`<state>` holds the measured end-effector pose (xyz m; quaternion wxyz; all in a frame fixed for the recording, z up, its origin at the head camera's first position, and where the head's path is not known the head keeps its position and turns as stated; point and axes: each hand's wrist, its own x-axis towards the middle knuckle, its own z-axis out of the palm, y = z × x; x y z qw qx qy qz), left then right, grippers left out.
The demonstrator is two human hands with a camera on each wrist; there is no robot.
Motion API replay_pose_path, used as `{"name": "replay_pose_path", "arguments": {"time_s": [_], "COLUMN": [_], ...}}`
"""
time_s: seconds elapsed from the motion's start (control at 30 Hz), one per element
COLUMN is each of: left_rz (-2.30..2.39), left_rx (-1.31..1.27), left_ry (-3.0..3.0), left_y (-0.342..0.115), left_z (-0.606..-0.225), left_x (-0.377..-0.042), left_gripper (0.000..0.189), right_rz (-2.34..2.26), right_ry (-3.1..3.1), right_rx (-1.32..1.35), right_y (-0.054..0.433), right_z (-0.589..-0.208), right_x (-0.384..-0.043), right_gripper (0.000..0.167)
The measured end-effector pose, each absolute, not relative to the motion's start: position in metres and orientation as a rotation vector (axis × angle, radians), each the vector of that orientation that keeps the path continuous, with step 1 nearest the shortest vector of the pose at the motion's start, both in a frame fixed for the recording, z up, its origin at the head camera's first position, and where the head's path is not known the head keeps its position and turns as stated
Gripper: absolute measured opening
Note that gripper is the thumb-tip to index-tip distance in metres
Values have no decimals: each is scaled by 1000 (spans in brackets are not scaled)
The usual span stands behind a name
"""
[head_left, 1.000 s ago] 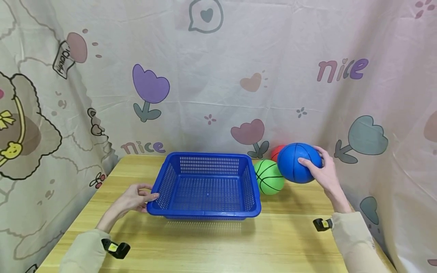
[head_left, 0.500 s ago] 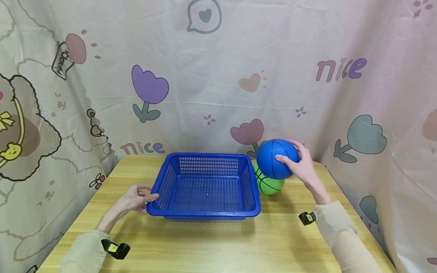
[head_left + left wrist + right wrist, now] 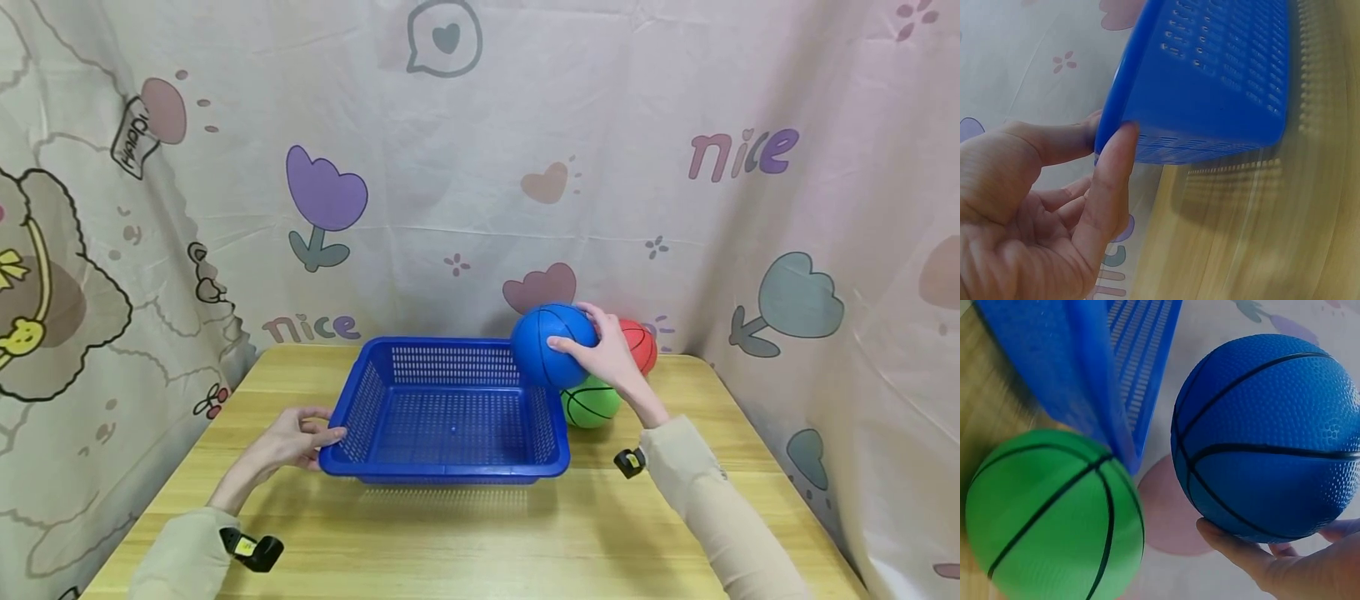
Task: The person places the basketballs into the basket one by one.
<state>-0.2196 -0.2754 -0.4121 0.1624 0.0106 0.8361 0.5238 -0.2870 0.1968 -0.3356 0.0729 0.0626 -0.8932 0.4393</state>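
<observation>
A blue basketball [image 3: 551, 346] with dark seam lines is gripped by my right hand [image 3: 607, 350], thumb on its near side. In the head view the ball overlaps the back right corner of a blue plastic basket [image 3: 450, 469]. My left hand [image 3: 296, 437] pinches the basket's left rim between thumb and fingers. The left wrist view shows the thumb and fingers on either side of that blue rim [image 3: 1124, 81]. In the right wrist view the blue ball [image 3: 1266, 425] is beside the basket wall [image 3: 1054, 356], with fingers under its lower edge.
Just right of the basket a green basketball [image 3: 592, 406] sits on the wooden table [image 3: 465, 542]. Behind it, a red basketball [image 3: 641, 346] shows partly past my right hand. A patterned curtain [image 3: 450, 167] hangs at the back and both sides.
My right hand has carried the blue basketball left, from beside the green ball to the basket's back right corner. More of the red ball shows now. The left hand stays on the rim.
</observation>
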Motion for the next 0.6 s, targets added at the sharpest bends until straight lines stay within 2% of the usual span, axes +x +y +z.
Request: {"name": "replay_pose_path", "arguments": {"time_s": [0.4, 0.6], "left_rz": [1505, 1511], "left_rx": [43, 43], "left_ry": [2371, 2363], "left_y": [-277, -276], "left_z": [-414, -413], "left_x": [-221, -221], "left_gripper": [63, 63], "right_rz": [1218, 1233], "right_ry": [-2742, -2770], "right_rx": [316, 359], "right_y": [149, 125], "right_z": [-338, -340], "right_x": [-301, -306], "right_gripper": [78, 82]}}
